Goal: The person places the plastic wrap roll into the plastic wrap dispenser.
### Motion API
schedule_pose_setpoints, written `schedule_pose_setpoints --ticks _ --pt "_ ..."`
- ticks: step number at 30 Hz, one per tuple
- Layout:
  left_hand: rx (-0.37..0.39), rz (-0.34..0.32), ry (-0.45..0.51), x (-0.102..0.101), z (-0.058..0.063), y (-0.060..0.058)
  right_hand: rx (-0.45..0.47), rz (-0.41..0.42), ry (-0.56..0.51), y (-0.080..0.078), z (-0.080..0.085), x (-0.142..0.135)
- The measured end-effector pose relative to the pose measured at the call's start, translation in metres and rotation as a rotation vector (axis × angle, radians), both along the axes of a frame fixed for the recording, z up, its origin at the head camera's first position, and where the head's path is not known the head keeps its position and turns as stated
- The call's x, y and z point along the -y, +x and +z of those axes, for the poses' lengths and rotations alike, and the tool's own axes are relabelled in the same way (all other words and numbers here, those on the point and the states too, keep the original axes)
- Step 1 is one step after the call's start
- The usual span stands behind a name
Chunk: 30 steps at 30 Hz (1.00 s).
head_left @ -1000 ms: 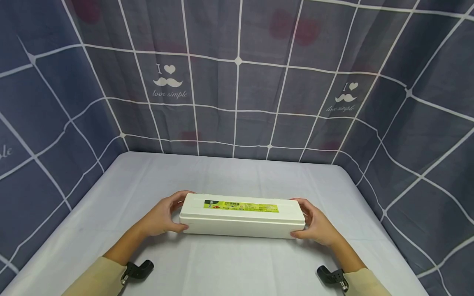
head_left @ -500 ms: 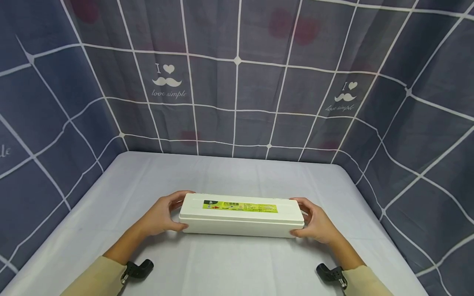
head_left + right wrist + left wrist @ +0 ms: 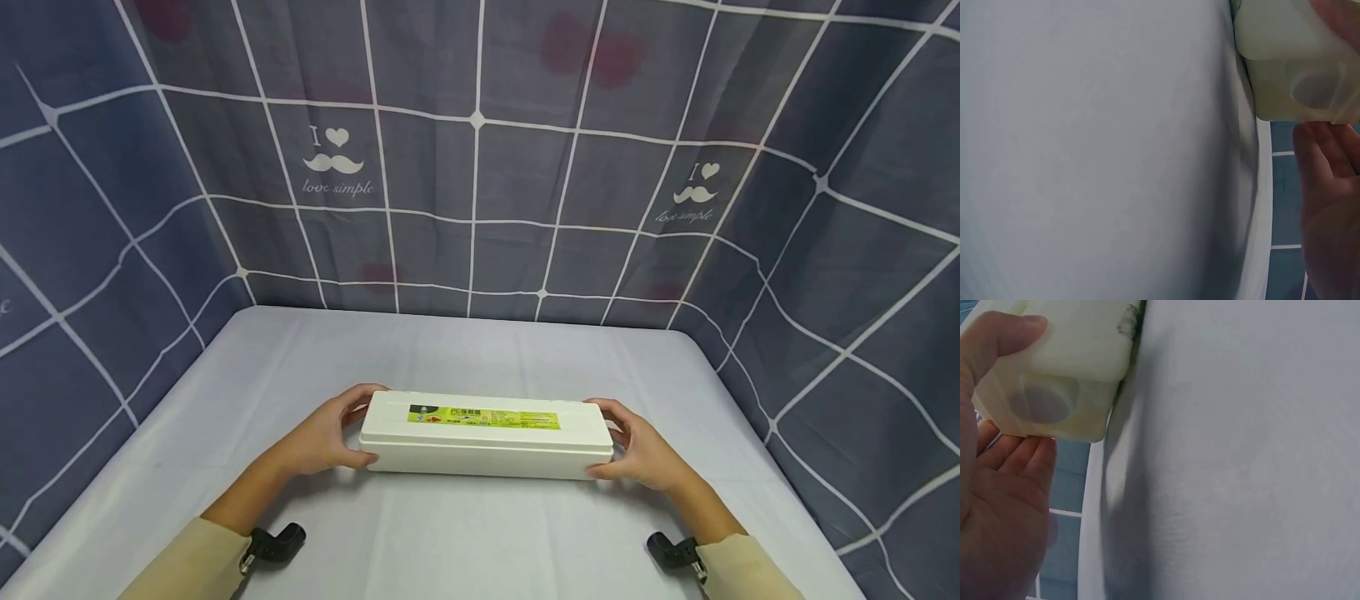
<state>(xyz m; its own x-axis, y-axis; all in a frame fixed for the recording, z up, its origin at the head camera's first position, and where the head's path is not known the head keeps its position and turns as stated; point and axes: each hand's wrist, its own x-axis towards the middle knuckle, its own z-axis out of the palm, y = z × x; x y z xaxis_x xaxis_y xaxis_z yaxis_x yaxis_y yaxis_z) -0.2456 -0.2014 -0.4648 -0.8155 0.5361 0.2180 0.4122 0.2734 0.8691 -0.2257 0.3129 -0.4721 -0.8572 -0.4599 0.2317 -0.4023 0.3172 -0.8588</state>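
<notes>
A long white cling film box (image 3: 487, 461) sits on the white-covered table in the head view, lid down, with a yellow-green label (image 3: 483, 417) on top. My left hand (image 3: 324, 433) grips its left end, thumb on the front face and fingers round the back. At the opposite end my right hand (image 3: 643, 448) holds it the same way. The left wrist view shows a round grey disc (image 3: 1041, 403) in the box's end wall, between thumb and fingers. A similar disc (image 3: 1315, 89) shows at the right end in the right wrist view. The box's inside is hidden.
The table (image 3: 480, 542) has a white cloth over it. Dark blue-grey curtains (image 3: 435, 167) with white grid lines hang behind it and along both sides. A black wrist camera (image 3: 277, 544) is strapped to the left wrist, another camera (image 3: 671, 552) to the right.
</notes>
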Motion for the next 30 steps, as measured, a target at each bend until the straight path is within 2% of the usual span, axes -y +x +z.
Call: schedule_pose_setpoints --ticks 12,19,30 --pt "0.022 -0.05 0.007 0.0028 0.0046 -0.0005 0.014 0.016 -0.034 -0.001 0.005 0.0009" --pt "0.054 -0.054 0.057 0.0046 0.0042 -0.0012 0.007 0.043 -0.061 -0.0021 0.0036 0.0008" --pt "0.076 -0.076 0.103 0.0071 0.0026 -0.0034 0.019 0.032 -0.064 -0.0023 0.0031 0.0018"
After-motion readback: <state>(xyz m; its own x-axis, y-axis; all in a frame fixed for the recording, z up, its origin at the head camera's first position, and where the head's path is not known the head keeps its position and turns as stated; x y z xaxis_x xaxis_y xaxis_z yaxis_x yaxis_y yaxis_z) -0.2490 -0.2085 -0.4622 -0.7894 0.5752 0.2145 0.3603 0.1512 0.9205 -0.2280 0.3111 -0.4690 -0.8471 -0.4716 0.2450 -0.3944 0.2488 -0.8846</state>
